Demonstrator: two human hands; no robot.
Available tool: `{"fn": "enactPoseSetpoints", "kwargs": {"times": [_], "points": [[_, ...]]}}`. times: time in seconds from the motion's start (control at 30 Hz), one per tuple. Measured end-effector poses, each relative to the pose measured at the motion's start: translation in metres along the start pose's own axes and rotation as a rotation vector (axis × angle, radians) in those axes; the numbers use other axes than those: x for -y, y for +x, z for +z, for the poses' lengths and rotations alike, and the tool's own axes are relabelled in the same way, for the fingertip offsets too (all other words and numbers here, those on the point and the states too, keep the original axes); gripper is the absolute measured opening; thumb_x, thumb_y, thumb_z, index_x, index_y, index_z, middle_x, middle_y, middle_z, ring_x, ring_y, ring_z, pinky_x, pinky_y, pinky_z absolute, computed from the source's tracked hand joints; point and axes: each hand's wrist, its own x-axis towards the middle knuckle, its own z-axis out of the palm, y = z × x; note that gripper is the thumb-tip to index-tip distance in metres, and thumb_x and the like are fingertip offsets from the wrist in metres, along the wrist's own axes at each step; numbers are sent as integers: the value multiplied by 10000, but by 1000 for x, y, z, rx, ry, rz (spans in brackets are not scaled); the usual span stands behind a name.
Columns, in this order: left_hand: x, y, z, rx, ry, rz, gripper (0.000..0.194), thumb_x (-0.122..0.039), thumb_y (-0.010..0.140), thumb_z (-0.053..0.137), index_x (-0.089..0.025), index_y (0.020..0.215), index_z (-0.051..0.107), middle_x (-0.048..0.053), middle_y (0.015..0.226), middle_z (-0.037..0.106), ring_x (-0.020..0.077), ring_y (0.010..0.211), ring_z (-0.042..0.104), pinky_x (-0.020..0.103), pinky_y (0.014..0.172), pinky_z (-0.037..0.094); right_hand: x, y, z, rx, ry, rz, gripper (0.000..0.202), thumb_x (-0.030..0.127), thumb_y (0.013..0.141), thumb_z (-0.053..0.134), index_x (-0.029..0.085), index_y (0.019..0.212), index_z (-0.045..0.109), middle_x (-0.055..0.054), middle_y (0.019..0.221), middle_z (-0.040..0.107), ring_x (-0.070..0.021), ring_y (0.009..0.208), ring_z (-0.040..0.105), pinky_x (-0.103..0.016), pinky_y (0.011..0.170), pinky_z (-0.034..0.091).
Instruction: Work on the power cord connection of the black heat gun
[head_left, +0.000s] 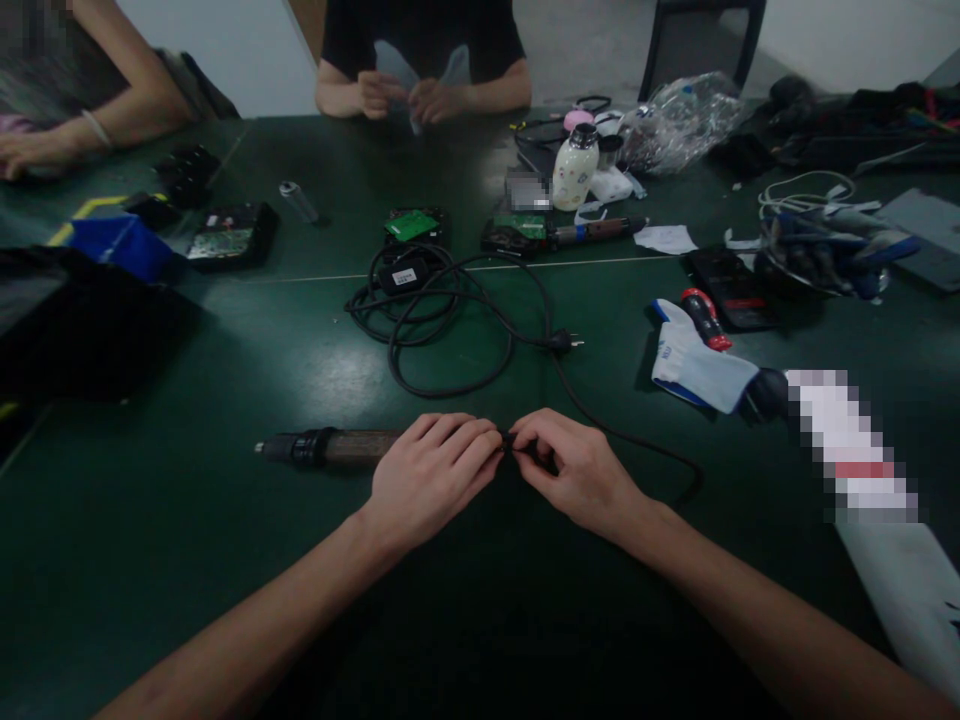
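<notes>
A dark electric screwdriver [356, 446] lies on the green table, its bit pointing left. My left hand [439, 468] is closed around its rear end. At that end, my right hand [577, 468] pinches a small black cable connector [508, 440] between thumb and fingers; whether it is seated in the screwdriver cannot be made out. Beyond my hands lies a coiled black cable [450, 391] with a power adapter [403, 275] and a plug [564, 341]. One strand runs round to the right of my right hand.
Opened devices with green circuit boards [414, 225] stand farther back, near a second screwdriver [600, 230] and a cream bottle [576, 170]. To the right are a white-blue glove [694, 360] and a red-black screwdriver handle [706, 320]. Two people sit across; one person's hands [409, 98] hold a translucent glove.
</notes>
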Motion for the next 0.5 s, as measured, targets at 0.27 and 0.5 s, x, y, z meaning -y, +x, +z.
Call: {"fn": "enactPoseSetpoints", "kwargs": {"times": [0.27,0.5], "points": [[0,0,0,11,1,20,179,-263,1026,607,-199,1188,649,35,1226,727,227,1101,681,392,911,504,-1,-1,1,-7,10,17,139,93,933,626,213,1001,610,-39,1041,662,-143,756,583,-286,647,461],[0,0,0,15,4,13,173,-269,1029,604,-194,1177,655,41,1223,726,229,1101,677,395,919,504,-1,0,0,1,13,6,138,91,937,620,211,1004,610,-43,1047,660,-147,773,591,-287,666,475]]}}
